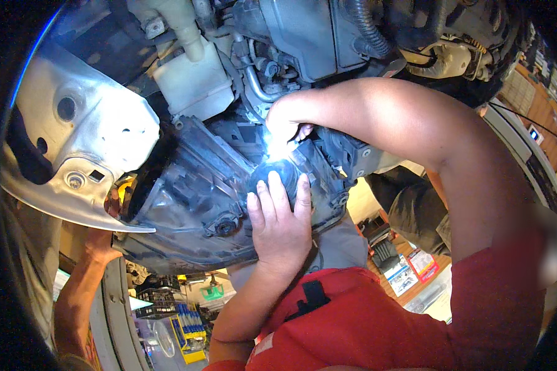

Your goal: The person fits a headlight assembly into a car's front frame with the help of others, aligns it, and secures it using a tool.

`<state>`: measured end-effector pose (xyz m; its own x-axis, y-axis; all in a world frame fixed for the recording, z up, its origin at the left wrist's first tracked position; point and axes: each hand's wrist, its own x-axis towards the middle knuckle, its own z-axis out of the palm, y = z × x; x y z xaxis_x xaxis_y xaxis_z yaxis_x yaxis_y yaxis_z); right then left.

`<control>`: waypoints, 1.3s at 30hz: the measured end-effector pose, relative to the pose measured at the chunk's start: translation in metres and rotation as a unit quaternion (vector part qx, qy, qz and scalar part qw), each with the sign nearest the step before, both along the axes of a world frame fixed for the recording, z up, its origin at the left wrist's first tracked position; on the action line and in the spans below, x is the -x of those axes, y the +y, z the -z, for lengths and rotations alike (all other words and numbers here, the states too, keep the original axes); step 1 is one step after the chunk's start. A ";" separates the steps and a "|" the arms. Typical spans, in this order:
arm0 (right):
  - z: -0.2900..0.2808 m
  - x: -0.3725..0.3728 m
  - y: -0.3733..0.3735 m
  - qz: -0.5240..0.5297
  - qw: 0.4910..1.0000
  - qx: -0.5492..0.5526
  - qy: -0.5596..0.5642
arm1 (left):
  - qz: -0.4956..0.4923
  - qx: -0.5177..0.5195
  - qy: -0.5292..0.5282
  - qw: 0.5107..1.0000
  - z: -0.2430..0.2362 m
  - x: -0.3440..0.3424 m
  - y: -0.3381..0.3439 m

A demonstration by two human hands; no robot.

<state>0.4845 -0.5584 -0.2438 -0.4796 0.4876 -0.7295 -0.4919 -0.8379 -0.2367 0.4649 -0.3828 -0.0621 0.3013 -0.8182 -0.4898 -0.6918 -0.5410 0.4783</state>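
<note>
My left hand (278,222) rests with spread fingers on a round black cap (267,170) on the dark plastic housing (192,198), which looks like the back of a headlamp unit. My right hand (288,123) reaches down just above it, fingers curled into a bright glare that hides what they hold. A white reservoir (192,86) and a bent metal pipe (257,83) sit beside and above it.
A bare metal body panel (86,123) juts in at the left. Below it is another person's hand (102,247) and forearm. A large grey box (297,34) and corrugated hose (368,34) are overhead. Tool crates (158,303) and a wooden surface (402,278) lie beyond.
</note>
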 end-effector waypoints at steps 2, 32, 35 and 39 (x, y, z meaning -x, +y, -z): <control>-0.010 0.000 -0.006 0.018 0.999 0.023 -0.037 | -0.011 0.002 0.010 1.000 0.000 -0.001 -0.001; -0.010 0.034 -0.018 0.132 0.938 -0.048 -0.316 | -0.004 0.014 -0.012 1.000 0.001 -0.001 -0.006; 0.016 0.054 -0.006 0.049 0.897 -0.097 -0.428 | -0.006 0.022 -0.015 1.000 -0.001 -0.001 -0.002; -0.044 -0.001 -0.023 0.127 0.968 0.059 -0.207 | 0.004 0.016 -0.016 1.000 0.001 -0.004 -0.005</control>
